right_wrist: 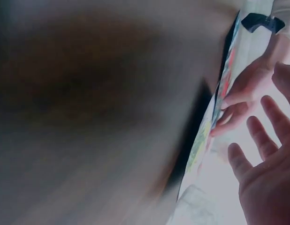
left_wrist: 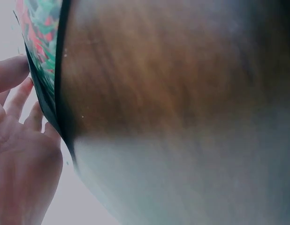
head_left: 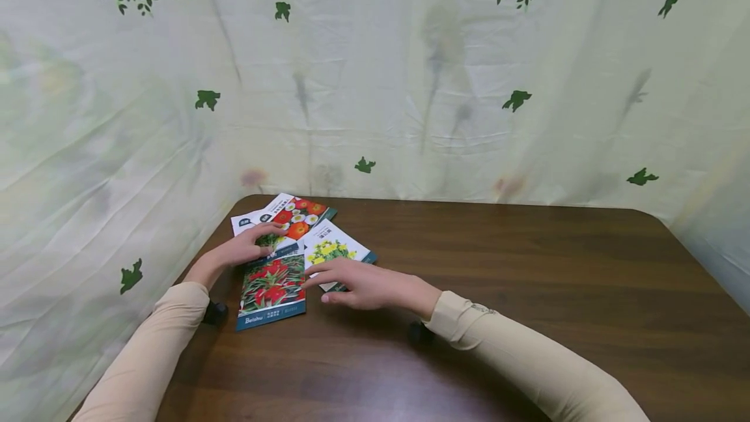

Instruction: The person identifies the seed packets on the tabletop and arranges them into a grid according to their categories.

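Note:
Flower-picture seed packets lie overlapping on the table's left part. At the front is a red-flower packet (head_left: 273, 288) marked Beishu; behind it, an orange-and-white-flower packet (head_left: 300, 217). A yellow-flower packet (head_left: 331, 244) sits to the right. The white corner of another packet (head_left: 243, 221) shows at the back left. My left hand (head_left: 246, 246) rests with its fingertips on the packets where the front and back ones meet. Held palm down with spread fingers, my right hand (head_left: 366, 284) is over the near edge of the yellow-flower packet and holds nothing. In the right wrist view its fingers (right_wrist: 262, 138) stand apart from the packets.
The brown wooden table (head_left: 498, 266) extends far to the right. A pale curtain (head_left: 381, 83) with leaf prints hangs along the back and both sides. Dark wrist devices (head_left: 215, 312) sit under both wrists.

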`<control>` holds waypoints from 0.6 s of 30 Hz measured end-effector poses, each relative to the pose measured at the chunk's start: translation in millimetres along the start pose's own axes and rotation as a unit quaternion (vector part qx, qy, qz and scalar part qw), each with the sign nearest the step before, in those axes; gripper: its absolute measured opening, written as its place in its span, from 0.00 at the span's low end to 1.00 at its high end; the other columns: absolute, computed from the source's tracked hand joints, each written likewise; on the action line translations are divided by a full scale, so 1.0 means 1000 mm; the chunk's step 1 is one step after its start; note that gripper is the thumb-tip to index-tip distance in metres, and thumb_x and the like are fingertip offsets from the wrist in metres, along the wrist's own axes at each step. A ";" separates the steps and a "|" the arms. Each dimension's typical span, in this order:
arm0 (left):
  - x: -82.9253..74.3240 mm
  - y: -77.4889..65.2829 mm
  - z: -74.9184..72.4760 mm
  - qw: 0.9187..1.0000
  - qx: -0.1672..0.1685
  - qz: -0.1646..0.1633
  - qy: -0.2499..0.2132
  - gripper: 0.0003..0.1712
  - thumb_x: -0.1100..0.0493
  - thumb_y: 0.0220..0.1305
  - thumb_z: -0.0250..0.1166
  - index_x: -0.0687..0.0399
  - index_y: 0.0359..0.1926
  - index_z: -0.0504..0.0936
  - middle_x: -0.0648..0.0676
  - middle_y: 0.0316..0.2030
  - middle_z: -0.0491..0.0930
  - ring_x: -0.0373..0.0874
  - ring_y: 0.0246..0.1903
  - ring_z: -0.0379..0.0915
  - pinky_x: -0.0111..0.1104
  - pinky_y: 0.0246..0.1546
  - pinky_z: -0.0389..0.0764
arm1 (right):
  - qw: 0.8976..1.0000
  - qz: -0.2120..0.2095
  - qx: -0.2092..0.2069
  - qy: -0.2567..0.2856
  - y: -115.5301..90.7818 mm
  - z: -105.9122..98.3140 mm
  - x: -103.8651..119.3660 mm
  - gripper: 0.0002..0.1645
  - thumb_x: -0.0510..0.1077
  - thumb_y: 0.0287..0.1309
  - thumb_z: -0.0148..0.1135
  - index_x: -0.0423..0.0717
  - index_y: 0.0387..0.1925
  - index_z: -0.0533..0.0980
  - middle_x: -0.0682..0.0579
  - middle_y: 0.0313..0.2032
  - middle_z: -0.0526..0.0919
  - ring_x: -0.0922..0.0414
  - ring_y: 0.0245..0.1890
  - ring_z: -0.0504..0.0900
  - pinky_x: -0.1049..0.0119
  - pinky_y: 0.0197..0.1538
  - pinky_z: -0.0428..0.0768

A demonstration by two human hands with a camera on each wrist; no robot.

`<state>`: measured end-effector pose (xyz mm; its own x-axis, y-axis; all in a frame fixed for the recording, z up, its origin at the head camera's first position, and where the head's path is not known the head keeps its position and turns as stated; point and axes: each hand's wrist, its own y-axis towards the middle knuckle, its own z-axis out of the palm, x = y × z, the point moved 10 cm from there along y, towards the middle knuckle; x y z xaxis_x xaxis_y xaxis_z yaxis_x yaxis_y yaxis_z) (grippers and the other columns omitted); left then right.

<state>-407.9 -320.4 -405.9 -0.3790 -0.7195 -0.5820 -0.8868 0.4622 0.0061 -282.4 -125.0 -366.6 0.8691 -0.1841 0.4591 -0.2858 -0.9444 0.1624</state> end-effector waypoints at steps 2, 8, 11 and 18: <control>0.000 0.000 0.000 1.000 0.000 -0.001 0.001 0.25 0.66 0.63 0.59 0.65 0.62 0.74 0.72 0.64 0.62 0.70 0.63 0.53 0.65 0.61 0.56 | 1.000 0.009 0.007 0.001 0.004 0.001 -0.007 0.24 0.46 0.71 0.55 0.51 0.65 0.73 0.52 0.69 0.67 0.60 0.68 0.62 0.68 0.68 0.59; -0.004 0.001 -0.001 1.000 -0.002 0.007 0.003 0.24 0.67 0.63 0.59 0.66 0.61 0.75 0.73 0.64 0.63 0.70 0.63 0.54 0.65 0.61 0.55 | 0.999 0.031 0.033 0.023 0.009 0.004 -0.029 0.24 0.40 0.70 0.55 0.52 0.66 0.73 0.51 0.71 0.64 0.59 0.71 0.58 0.66 0.70 0.56; -0.006 0.001 -0.001 1.000 0.000 0.012 0.001 0.24 0.67 0.63 0.60 0.67 0.61 0.75 0.73 0.63 0.63 0.71 0.63 0.54 0.66 0.60 0.56 | 0.998 0.037 0.044 0.025 0.011 0.005 -0.040 0.25 0.37 0.69 0.55 0.51 0.65 0.73 0.51 0.71 0.63 0.58 0.71 0.58 0.66 0.70 0.56; -0.005 0.001 -0.001 1.000 0.005 0.007 -0.002 0.23 0.66 0.64 0.59 0.66 0.61 0.74 0.73 0.64 0.63 0.71 0.63 0.53 0.66 0.60 0.55 | 0.997 0.059 0.058 0.001 0.015 0.006 -0.062 0.26 0.36 0.69 0.54 0.53 0.66 0.73 0.53 0.71 0.63 0.58 0.72 0.56 0.65 0.71 0.53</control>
<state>-407.6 -316.8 -402.4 -0.3901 -0.7105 -0.5857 -0.8785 0.4778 0.0055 -338.3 -129.5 -397.9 0.8313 -0.2958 0.4706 -0.3373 -0.9414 0.0042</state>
